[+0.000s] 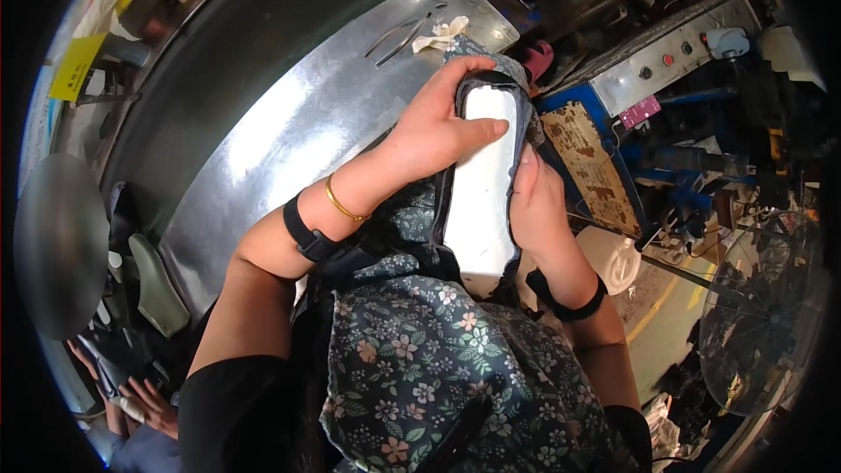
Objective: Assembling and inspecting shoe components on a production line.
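A long piece with a smooth white face (480, 188) and a dark covering round its edges lies lengthwise above my lap, between both hands. My left hand (447, 123) is closed on its far left part, the thumb pressed on the white face and the fingers round the dark rim. Along the right side, my right hand (539, 201) grips the edge, its thumb pointing up; its other fingers are mostly hidden behind the piece. Below it spreads a dark floral apron (429, 342). A thin metal hand tool (399, 42) and a crumpled pale scrap (441, 34) rest beyond my left hand.
A shiny metal worktop (263, 140) stretches along the left. A greenish saddle-shaped piece (158, 285) and another person's hand (149, 405) are at lower left. To the right stand a machine control panel (670, 61), a white round container (613, 258) and a caged fan (762, 315).
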Motion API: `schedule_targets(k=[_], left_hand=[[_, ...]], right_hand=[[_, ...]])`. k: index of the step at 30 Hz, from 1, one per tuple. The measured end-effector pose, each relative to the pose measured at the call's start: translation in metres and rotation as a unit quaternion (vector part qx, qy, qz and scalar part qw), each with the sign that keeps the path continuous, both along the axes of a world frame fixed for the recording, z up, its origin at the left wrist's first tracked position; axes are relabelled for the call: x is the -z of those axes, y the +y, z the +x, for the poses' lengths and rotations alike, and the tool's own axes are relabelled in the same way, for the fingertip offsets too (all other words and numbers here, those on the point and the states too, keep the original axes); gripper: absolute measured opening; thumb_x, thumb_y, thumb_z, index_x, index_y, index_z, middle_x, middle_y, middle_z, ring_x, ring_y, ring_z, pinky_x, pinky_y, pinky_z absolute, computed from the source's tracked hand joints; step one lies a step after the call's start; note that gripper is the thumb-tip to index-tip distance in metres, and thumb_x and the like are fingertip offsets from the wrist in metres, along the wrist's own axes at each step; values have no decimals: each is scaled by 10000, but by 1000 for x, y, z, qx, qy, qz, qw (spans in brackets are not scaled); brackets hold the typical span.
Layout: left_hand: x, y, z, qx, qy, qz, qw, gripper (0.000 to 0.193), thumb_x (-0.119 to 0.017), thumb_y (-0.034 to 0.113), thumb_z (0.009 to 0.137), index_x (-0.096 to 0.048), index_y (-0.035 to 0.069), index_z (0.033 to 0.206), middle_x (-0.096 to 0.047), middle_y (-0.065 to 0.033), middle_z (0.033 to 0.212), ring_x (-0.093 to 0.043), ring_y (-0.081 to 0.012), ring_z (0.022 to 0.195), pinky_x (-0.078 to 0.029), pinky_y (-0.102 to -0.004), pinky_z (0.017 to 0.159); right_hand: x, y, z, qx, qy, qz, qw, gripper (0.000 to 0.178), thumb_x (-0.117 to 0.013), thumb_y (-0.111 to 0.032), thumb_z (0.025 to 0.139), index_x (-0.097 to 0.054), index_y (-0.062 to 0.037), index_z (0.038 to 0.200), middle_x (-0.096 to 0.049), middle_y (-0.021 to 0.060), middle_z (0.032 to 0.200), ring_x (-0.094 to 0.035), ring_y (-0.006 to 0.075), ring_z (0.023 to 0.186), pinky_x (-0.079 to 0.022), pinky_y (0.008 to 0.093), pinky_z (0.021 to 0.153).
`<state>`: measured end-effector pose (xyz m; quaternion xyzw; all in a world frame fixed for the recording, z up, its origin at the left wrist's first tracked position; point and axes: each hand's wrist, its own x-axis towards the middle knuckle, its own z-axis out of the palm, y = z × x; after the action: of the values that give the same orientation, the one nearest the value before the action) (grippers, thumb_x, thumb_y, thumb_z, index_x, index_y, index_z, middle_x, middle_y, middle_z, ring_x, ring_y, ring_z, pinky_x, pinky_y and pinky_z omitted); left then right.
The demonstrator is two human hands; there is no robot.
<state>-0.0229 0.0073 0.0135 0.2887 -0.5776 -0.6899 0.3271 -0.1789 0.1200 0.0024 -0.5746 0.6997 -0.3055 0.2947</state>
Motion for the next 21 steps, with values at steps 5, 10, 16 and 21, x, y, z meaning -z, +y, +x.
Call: schedule_targets(k=[5,10,16,21], left_hand=[[-4,-10,-13,3,-53,-42,998,618,-733,20,831,-422,15,1364,-599,-43,1115,-557,-105,1006,-481,-260,866],[2,-18,-13,41,-44,-66,996,642,-735,37,835,-415,16,1392,-606,-53,1130,-562,-117,1023,-482,-277,883],[-4,-32,25,136,286,232,920,609,-652,82,885,-404,17,1437,-592,-139,1295,-582,-224,1191,-461,-334,1013],[26,15,6,-199,-253,-318,892,310,-501,208,958,-605,-59,1077,-638,-221,1118,-670,-340,953,-539,-432,825]], right_hand=[[-20,-13,19,41,334,-114,935,421,-428,-201,984,-497,108,1262,-681,179,791,-620,469,694,-511,523,673],[5,12,-9,-23,-306,30,951,636,-401,-240,1036,-104,10,1540,-216,233,1571,-243,297,1459,-213,355,1162],[6,31,21,-22,-272,-32,962,660,-472,-108,984,-137,31,1536,-229,194,1579,-225,267,1457,-192,347,1168],[-9,17,38,91,-347,16,933,667,-401,-249,1028,-55,-23,1552,-225,185,1565,-338,277,1385,-323,362,1105]])
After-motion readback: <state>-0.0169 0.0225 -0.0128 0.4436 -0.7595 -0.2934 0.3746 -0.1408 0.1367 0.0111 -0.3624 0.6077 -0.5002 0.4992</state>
